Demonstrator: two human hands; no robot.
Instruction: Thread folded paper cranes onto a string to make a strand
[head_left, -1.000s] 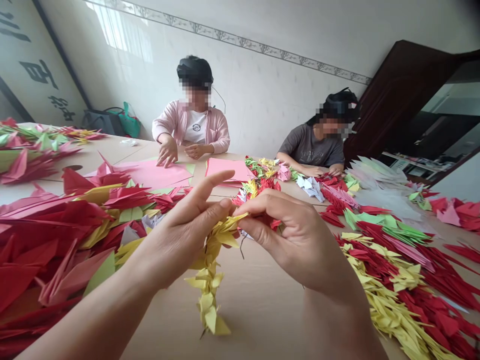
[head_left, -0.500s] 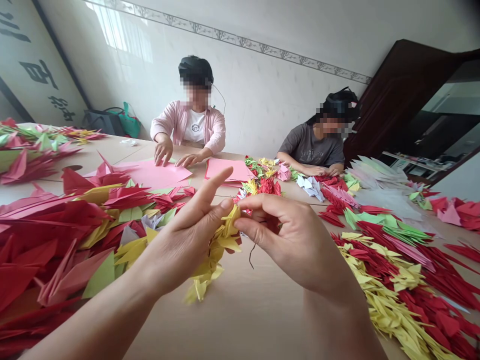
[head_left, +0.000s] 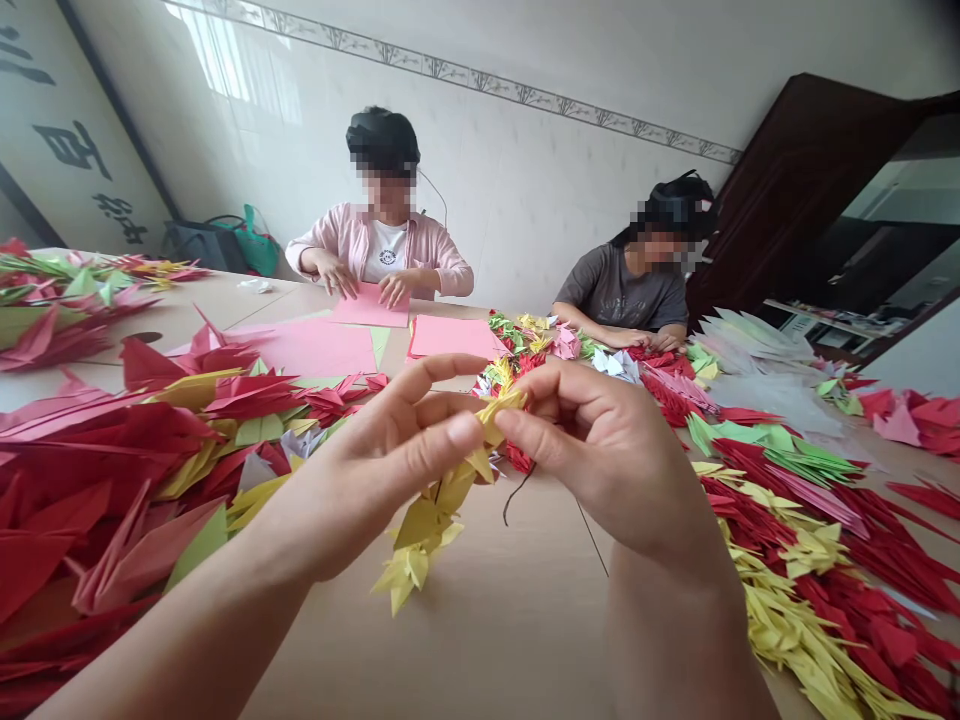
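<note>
A string of yellow folded-paper cranes [head_left: 431,510] hangs from between my two hands, its lower end above the bare tabletop. The thumb and curled fingers of my left hand [head_left: 397,460] close around the upper part of the string. My right hand [head_left: 607,450] pinches the topmost yellow paper crane [head_left: 504,405] between thumb and forefinger. A dark thread [head_left: 512,497] dangles below my right fingers, and a thin dark line [head_left: 592,540] slants down beside it. Behind my fingers some red paper is partly hidden.
Large red paper cranes [head_left: 97,470] heap up on the left. Yellow and red crane strings [head_left: 795,600] lie at right, near green cranes [head_left: 780,445]. Pink sheets [head_left: 457,337] lie across the table. One person [head_left: 386,230] handles pink paper; another [head_left: 630,285] sits farther right.
My left thumb has come down onto the yellow cranes and my left fingers have curled in. My right hand has shifted slightly. The person opposite has lifted a pink sheet.
</note>
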